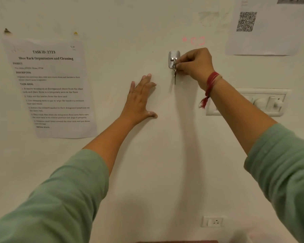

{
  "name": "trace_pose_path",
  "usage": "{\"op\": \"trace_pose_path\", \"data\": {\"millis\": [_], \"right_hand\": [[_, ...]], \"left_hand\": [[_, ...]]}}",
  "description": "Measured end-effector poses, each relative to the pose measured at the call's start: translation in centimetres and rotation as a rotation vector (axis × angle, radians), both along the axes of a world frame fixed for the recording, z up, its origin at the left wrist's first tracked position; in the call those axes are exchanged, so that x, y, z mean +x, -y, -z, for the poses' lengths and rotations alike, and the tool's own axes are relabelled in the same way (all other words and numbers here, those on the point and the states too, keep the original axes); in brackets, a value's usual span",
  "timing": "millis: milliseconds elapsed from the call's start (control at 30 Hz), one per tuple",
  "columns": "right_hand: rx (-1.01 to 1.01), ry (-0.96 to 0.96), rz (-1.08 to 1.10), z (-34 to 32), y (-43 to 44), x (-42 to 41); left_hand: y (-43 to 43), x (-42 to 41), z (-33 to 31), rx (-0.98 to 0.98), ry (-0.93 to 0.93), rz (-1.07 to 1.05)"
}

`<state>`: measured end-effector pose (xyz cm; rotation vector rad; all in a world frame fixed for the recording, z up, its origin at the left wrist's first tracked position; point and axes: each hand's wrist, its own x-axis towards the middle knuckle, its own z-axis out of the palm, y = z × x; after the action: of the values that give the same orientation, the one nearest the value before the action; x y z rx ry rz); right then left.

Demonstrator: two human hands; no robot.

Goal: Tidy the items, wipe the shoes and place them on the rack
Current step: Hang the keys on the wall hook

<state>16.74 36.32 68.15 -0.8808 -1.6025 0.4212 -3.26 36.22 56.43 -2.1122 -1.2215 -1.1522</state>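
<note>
A shiny metal hook [174, 56] is stuck to the cream wall ahead of me. A key on a ring [174, 77] hangs from it, its blade pointing down. My right hand [194, 64] pinches the key ring right at the hook, fingers curled round it. My left hand [141, 99] lies flat against the wall, fingers spread, lower and to the left of the hook. No shoes or rack are in view.
A printed task sheet [49, 88] is pinned to the wall at left. A paper with a QR code [263, 27] hangs top right. A switch panel [263, 102] sits right of my right wrist, and a socket [213, 221] is low on the wall.
</note>
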Motion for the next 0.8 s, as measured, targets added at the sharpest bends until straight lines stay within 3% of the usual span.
{"op": "trace_pose_path", "data": {"millis": [233, 500, 633, 800], "right_hand": [[-0.032, -0.053, 0.030, 1.6, -0.5, -0.4], [0.473, -0.122, 0.188, 7.2, 0.2, -1.0], [0.777, 0.023, 0.281, 10.9, 4.1, 0.0], [0.772, 0.270, 0.310, 19.4, 9.9, 1.1]], "left_hand": [[-0.1, 0.0, 0.0, -0.010, -0.021, -0.033], [-0.2, -0.3, 0.0, -0.011, -0.068, -0.060], [-0.2, -0.4, 0.0, -0.028, -0.150, -0.115], [1.6, -0.2, 0.5, -0.077, -0.330, -0.245]]}}
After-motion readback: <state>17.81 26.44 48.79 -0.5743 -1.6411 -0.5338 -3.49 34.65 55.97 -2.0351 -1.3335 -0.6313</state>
